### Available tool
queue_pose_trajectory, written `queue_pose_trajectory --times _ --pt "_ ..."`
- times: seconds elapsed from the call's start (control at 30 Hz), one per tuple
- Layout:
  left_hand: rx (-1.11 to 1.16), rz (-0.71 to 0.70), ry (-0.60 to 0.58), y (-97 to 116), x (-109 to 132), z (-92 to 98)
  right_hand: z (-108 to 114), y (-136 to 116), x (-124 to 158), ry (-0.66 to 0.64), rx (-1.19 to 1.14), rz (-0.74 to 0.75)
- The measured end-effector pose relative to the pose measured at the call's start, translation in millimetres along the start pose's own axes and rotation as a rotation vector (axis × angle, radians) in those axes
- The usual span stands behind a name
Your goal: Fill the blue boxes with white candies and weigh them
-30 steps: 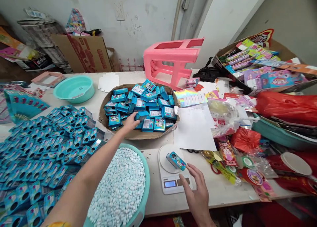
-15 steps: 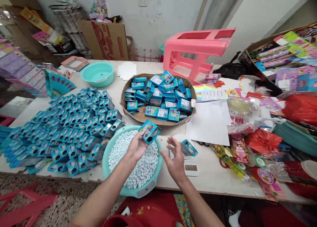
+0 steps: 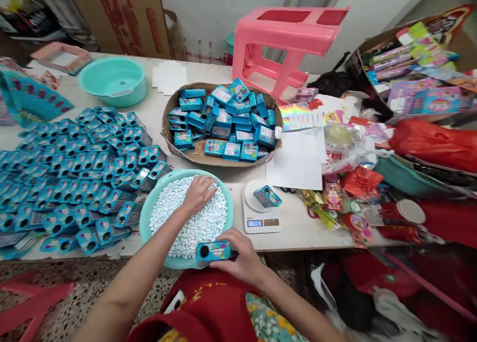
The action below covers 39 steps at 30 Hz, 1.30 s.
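Note:
My left hand [image 3: 199,195] lies on the small pale candies [image 3: 182,237] in a turquoise basin [image 3: 146,230], its fingers stretched out over them. My right hand [image 3: 244,255] grips a small blue candy box [image 3: 215,251] at the basin's front right rim, with the box's round dark opening turned to the left. Another blue box [image 3: 267,196] rests on the round pan of a white digital scale [image 3: 262,224], right of the basin. What is under my left fingertips is hidden.
Many similar boxes [image 3: 89,173] stand in rows on the left. A cardboard tray [image 3: 208,160] of blue boxes sits behind the basin. A second turquoise basin [image 3: 112,81], a pink stool [image 3: 286,34], white paper [image 3: 294,163] and packaged goods [image 3: 335,193] are also on the table.
The box has passed from my left hand to my right, now at the basin's front right. My left hand has come down onto the candies. The camera's view has tilted downward.

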State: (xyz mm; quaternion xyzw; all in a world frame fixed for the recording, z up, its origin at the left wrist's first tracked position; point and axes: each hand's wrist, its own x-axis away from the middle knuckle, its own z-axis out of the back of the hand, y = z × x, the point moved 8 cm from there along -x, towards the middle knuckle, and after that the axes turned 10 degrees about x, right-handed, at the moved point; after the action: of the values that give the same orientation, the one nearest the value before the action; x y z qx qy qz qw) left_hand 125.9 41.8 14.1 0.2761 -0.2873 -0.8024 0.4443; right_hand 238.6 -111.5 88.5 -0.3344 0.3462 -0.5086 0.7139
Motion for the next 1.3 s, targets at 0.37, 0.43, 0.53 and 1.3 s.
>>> queue_pose_trajectory --times 0.37,0.43,0.53,1.3 --pt "-0.312 0.173 -0.106 -19.3 28.6 -24.7 12.2 23.9 3.7 0.114 -0.020 -0.164" --pt "-0.238 0.307 0.008 -27.9 37.9 -12.8 19.9 34.5 0.1 0.174 -0.020 -0.258" --pt "0.075 0.524 0.214 -38.7 52.6 5.8 25.3 44.0 -11.3 0.212 0.002 -0.327" --pt "1.401 0.531 0.794 21.9 65.2 88.0 -24.7 -27.7 -75.5 0.077 0.270 -0.013"
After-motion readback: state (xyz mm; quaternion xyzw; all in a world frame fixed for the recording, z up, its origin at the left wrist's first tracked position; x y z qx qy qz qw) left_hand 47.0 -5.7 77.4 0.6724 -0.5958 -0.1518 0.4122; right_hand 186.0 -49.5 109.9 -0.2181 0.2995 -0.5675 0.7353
